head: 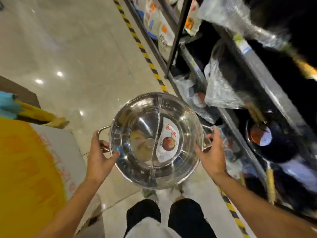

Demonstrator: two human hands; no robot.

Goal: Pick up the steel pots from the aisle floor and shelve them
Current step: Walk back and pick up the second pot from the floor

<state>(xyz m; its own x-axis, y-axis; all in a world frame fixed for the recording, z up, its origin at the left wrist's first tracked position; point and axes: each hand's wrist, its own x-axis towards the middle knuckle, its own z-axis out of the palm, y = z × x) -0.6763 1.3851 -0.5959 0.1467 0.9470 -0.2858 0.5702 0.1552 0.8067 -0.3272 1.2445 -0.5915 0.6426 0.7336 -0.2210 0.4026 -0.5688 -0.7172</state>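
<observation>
Nearest the camera, dark trouser legs (164, 219) are seen from above, standing on a pale glossy floor (77, 48). Two bare forearms are stretched forward from the lower corners.

Between them, above the floor and in front of the legs, a wide, shallow steel pot (155, 141) is held level. A curved partition splits its inside into two halves, and a paper label (169, 140) with red characters lies in the right half. A loop handle sticks out on each side of the rim.

The left hand (99, 155) is closed around the left handle, with the thumb pressed on the rim. The right hand (211, 152) is placed at the right handle; its fingers look loosely curled there, though how firmly they are clamped cannot be told.

The pot is judged stiff and fairly light for its width, but polished and likely slippery. It is best taken by both handles, since one hand alone could let it tip.

To the left, a yellow and white sign (30, 169) lies low beside the person. To the right, past a yellow and black striped line (145, 54), metal shelves (228, 117) run into the distance, filled with dark cookware wrapped in clear plastic (221, 86).
</observation>
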